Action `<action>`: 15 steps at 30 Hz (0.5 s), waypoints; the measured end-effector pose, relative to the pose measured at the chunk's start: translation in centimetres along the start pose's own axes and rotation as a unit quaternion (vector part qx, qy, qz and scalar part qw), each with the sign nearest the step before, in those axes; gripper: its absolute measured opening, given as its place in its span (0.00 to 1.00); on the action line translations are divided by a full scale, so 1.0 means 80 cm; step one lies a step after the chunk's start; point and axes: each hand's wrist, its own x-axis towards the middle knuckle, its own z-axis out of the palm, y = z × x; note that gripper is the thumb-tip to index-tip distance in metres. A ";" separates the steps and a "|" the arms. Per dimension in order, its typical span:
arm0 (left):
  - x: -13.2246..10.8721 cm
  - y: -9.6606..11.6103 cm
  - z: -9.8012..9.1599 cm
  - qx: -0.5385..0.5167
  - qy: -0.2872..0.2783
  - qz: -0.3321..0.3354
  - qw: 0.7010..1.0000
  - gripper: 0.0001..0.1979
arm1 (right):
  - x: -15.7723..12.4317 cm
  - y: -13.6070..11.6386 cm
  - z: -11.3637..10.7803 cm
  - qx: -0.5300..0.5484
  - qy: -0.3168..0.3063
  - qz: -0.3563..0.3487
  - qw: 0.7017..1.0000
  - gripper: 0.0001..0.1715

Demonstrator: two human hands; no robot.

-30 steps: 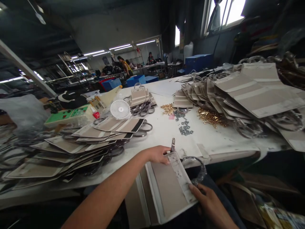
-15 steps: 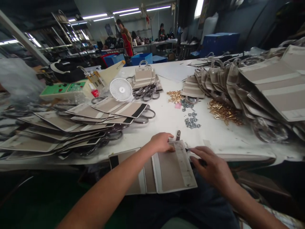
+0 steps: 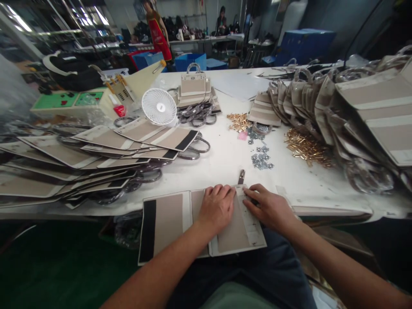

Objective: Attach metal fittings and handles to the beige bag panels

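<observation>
Fingers (image 3: 218, 189) of left hand (image 3: 216, 209) flat on beige panel (image 3: 169, 225), of right hand (image 3: 271, 207) bent near its edge, grip unclear.

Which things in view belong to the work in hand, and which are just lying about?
Likely part of the work:
- bag panel under the left hand, with the right hand at its right end
- left pile and right pile of similar panels
- perhaps gold pins and grey plates

Apparently just lying about:
- fan
- pink scrap
- blue box
</observation>
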 end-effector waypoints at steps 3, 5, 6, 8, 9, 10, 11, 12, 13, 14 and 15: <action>0.003 0.000 -0.008 -0.001 -0.008 0.000 1.000 0.20 | 0.002 -0.004 -0.004 0.003 -0.008 0.002 1.000 0.24; 0.001 0.001 -0.010 -0.001 -0.010 0.001 1.000 0.21 | 0.001 -0.008 -0.007 0.004 -0.008 0.001 1.000 0.24; -0.001 0.001 -0.009 0.000 -0.012 0.001 1.000 0.21 | 0.000 -0.010 -0.008 0.005 -0.008 -0.001 1.000 0.24; -0.004 0.000 -0.006 0.004 -0.014 0.000 1.000 0.23 | -0.001 -0.013 -0.009 0.004 -0.011 -0.003 1.000 0.24; -0.005 0.000 -0.004 0.007 -0.013 -0.001 1.000 0.23 | -0.001 -0.014 -0.010 0.001 -0.014 -0.004 1.000 0.24; -0.005 0.000 -0.002 0.010 -0.012 -0.002 1.000 0.23 | -0.001 -0.015 -0.010 -0.003 -0.017 -0.004 1.000 0.24; -0.006 -0.001 0.000 0.014 -0.011 -0.003 1.000 0.23 | -0.001 -0.015 -0.010 -0.007 -0.019 -0.005 1.000 0.24; -0.006 -0.001 0.001 0.017 -0.010 -0.003 1.000 0.23 | -0.001 -0.016 -0.011 -0.011 -0.021 -0.006 1.000 0.24; -0.006 -0.001 0.003 0.019 -0.009 -0.002 1.000 0.23 | 0.000 -0.016 -0.011 -0.015 -0.025 -0.008 1.000 0.25; -0.006 -0.001 0.004 0.022 -0.008 -0.001 1.000 0.24 | 0.001 -0.016 -0.013 -0.020 -0.029 -0.010 0.999 0.25; -0.006 -0.001 0.005 0.024 -0.007 0.000 1.000 0.24 | 0.001 -0.017 -0.014 -0.024 -0.034 -0.014 0.999 0.25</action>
